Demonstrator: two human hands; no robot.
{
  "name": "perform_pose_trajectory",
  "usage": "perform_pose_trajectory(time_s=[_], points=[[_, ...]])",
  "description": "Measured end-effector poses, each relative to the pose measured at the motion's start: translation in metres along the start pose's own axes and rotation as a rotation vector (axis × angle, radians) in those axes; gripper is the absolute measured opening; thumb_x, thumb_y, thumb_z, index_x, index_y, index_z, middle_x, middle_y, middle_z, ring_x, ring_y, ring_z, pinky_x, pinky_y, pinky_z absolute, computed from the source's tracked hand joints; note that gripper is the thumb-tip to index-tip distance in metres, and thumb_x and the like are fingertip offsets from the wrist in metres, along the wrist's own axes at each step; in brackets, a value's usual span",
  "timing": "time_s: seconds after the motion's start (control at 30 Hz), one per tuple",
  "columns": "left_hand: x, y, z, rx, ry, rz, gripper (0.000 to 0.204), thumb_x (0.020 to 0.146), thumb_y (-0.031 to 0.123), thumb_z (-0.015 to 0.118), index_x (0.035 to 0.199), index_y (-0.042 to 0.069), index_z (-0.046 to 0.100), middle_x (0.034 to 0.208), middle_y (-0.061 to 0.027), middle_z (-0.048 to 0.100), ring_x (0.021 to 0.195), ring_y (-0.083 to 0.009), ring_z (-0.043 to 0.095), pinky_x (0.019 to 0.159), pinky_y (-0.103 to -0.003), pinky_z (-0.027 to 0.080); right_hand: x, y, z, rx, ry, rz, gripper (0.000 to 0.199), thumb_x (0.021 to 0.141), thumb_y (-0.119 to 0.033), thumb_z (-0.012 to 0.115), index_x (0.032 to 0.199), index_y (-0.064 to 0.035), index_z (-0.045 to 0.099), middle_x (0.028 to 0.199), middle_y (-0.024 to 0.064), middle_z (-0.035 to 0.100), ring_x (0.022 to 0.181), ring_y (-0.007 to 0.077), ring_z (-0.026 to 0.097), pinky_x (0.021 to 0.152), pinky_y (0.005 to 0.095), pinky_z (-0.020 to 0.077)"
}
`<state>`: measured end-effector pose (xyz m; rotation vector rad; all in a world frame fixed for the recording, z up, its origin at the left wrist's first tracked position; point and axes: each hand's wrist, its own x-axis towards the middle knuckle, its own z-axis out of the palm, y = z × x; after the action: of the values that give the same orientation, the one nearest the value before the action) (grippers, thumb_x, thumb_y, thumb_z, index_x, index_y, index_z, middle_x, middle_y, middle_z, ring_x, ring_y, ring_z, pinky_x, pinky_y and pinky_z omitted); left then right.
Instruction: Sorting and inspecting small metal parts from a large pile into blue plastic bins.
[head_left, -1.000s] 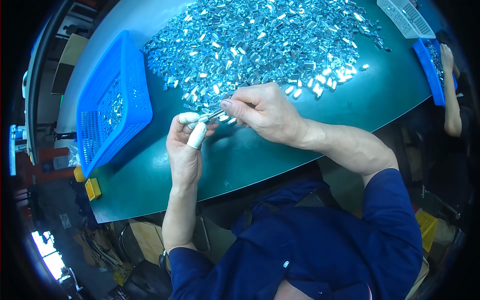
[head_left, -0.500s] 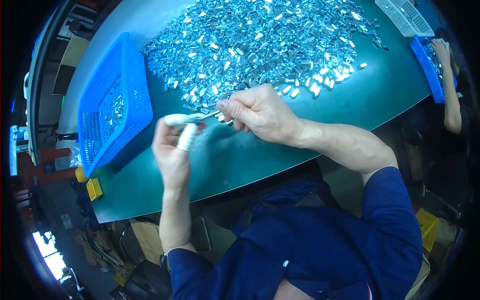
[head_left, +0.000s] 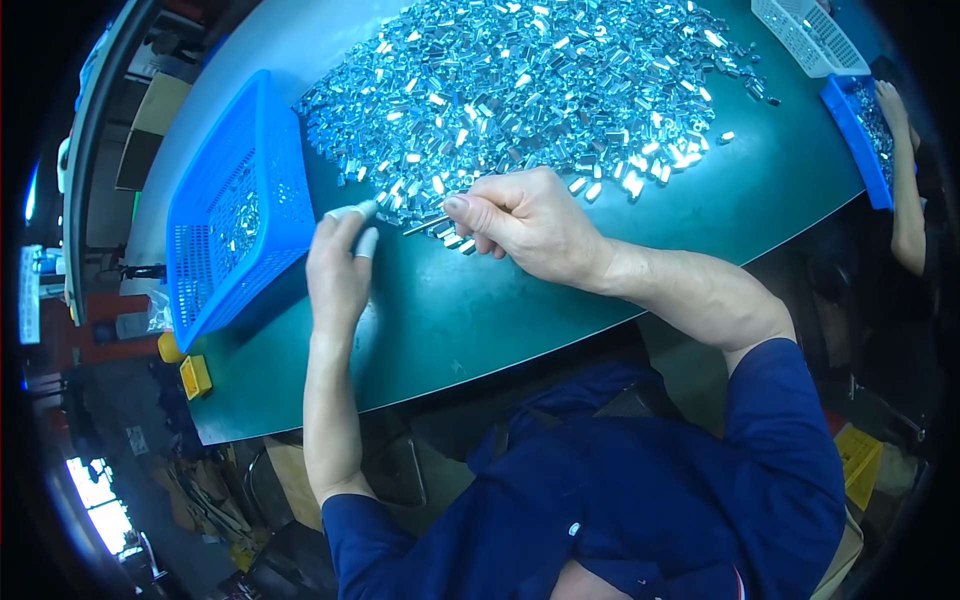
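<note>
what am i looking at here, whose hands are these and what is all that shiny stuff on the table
This is one picture from a wide fisheye camera worn on a person's head, looking down, so straight edges bend near the rim. There is no machine: the two bare forearms coming from the lower edge are the wearer's own. The dark green round table carries a big heap of small shiny silver metal parts. A blue plastic mesh basket on the left holds a few more of them. The right hand pinches a thin metal rod at the heap's edge. The left hand has white covers on its fingertips and reaches toward the basket; what it holds, if anything, cannot be told. At the far right edge is another person's arm.
</note>
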<state>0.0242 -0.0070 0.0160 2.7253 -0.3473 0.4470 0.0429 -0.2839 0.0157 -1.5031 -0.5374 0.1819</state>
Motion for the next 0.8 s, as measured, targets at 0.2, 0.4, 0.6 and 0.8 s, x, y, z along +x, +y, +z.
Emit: perform_pose_trajectory(time_s=[0.2,0.4,0.6,0.8], points=[[-0.01,-0.014,0.016,-0.096,-0.033,-0.119,0.021,0.084,0.005,0.08,0.103,0.003,0.071,0.114,-0.0138,0.069,0.104,-0.0331,0.067,0.086,-0.041,0.055,0.002,0.003,-0.001,-0.005,-0.002,-0.008,0.041,0.107,-0.032,0.063,0.083,-0.0004,0.073,0.064,0.0044,0.066,0.057,0.0085,0.063,0.052,0.0245,0.0496],[-0.02,0.011,0.001,-0.357,-0.09,-0.414,0.015,0.091,0.005,0.077,0.104,0.002,0.068,0.104,-0.0085,0.072,0.092,-0.0182,0.069,0.082,-0.031,0.055,-0.002,0.007,-0.002,-0.024,-0.03,0.002,0.038,0.106,-0.031,0.063,0.086,-0.0007,0.073,0.066,0.0044,0.067,0.058,0.0087,0.063,0.053,0.0252,0.0503],[-0.019,0.027,0.002,-1.133,-0.02,-0.53,0.023,0.102,0.008,0.066,0.123,0.0,0.065,0.105,-0.01,0.073,0.092,-0.0145,0.069,0.083,-0.026,0.055,-0.001,0.015,0.002,-0.174,-0.066,-0.12,0.034,0.105,-0.028,0.065,0.085,-0.0014,0.072,0.065,0.0051,0.066,0.056,0.0102,0.062,0.051,0.0289,0.0474],[-0.022,0.038,0.021,-1.506,-0.032,-0.571,0.025,0.105,0.013,0.061,0.127,0.001,0.062,0.111,-0.0131,0.073,0.095,-0.0227,0.075,0.081,-0.028,0.061,0.002,0.009,0.002,-0.194,-0.022,-0.103,0.03,0.104,-0.025,0.065,0.088,-0.0017,0.073,0.063,0.0051,0.066,0.055,0.0116,0.062,0.052,0.0291,0.0475]])
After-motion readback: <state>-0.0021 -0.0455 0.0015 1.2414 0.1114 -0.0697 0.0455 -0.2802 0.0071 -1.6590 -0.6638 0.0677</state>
